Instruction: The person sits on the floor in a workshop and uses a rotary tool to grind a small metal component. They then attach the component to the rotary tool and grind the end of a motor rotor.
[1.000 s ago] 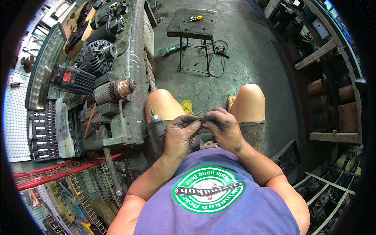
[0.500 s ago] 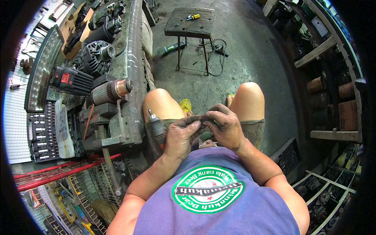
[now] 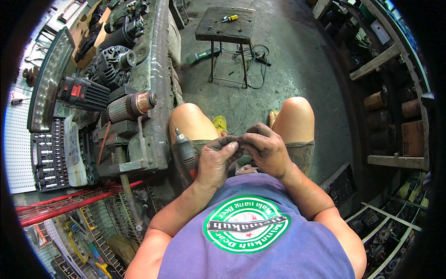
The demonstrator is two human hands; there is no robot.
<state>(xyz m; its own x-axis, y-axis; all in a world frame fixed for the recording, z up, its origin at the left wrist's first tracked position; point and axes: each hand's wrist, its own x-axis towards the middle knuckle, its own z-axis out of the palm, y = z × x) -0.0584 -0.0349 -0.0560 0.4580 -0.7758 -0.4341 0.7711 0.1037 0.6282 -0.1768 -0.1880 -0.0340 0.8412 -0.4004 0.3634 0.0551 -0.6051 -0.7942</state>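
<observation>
My left hand [image 3: 216,162] and my right hand [image 3: 265,151] meet above my lap, fingertips pinched together. Between them is something small and dark that I cannot make out. Both hands are smudged with black grime. Beside my left hand, on my left thigh, rests a grey handheld rotary tool [image 3: 186,152] with a thin bit pointing away from me. A motor armature [image 3: 130,107] with a copper-coloured end sits on the bench vise [image 3: 125,135] to the left.
Ahead stands a worn stool [image 3: 218,31] carrying a yellow-handled screwdriver [image 3: 229,19]. A green angle grinder [image 3: 201,56] and its cable lie on the floor. The left bench holds an alternator [image 3: 111,65], a black-and-red charger-like device [image 3: 83,94] and a socket set [image 3: 49,156]. Wooden shelving [image 3: 395,160] lines the right.
The fingertips of both hands have drawn slightly closer around the small thing. Otherwise my arms and the rotary tool stay nearly where they were; the view has shifted a little.
</observation>
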